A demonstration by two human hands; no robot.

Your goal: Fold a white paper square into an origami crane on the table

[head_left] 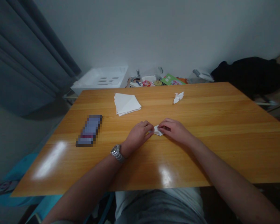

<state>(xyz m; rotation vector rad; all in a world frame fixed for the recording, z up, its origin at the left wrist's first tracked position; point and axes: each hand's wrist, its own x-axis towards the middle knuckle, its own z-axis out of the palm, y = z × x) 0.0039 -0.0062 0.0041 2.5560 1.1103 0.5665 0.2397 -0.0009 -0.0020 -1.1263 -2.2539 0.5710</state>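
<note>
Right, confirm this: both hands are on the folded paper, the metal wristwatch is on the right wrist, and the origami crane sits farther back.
No, the head view shows the metal wristwatch on the left wrist. The left hand and right hand are on the folded paper, and the origami crane sits farther back.

The surface [226, 130] is a glossy orange-brown wooden top, its grain running from side to side, with bright patches of reflected light toward the left and front edges. On it, a loosely squared stack of white paper [127, 105] lies toward the back left, a flat phone-like device [89, 130], blurred by pixelation, nearer the left edge, and a folded white paper bird [178, 97] toward the back right. A small folded paper [158, 131] sits near the middle, partly hidden.
</note>
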